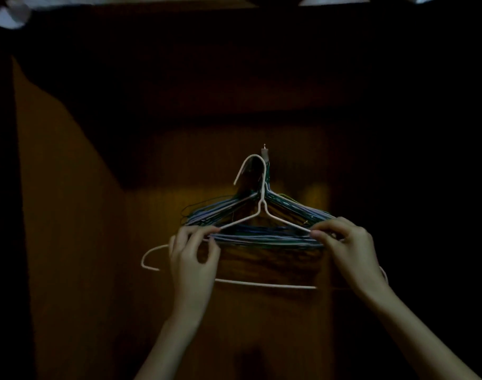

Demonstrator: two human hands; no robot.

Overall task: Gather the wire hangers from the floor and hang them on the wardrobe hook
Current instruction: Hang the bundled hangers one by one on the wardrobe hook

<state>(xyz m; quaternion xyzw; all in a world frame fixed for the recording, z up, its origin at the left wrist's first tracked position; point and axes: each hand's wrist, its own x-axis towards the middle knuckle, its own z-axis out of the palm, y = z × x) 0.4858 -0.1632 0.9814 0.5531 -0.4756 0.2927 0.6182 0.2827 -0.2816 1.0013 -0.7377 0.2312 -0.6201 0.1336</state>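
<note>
Head view: In a dim wooden wardrobe, a person's left hand and right hand each pinch a shoulder end of a white wire hanger, its top curve just beside the wardrobe hook above the hands. A bundle of blue and green hangers hangs between both hands. Another white hanger lies below them, gripped in the left hand too.

Thin coated wire hangers — white, blue, green, smooth — against the wardrobe's matt brown wood-grain panel.
</note>
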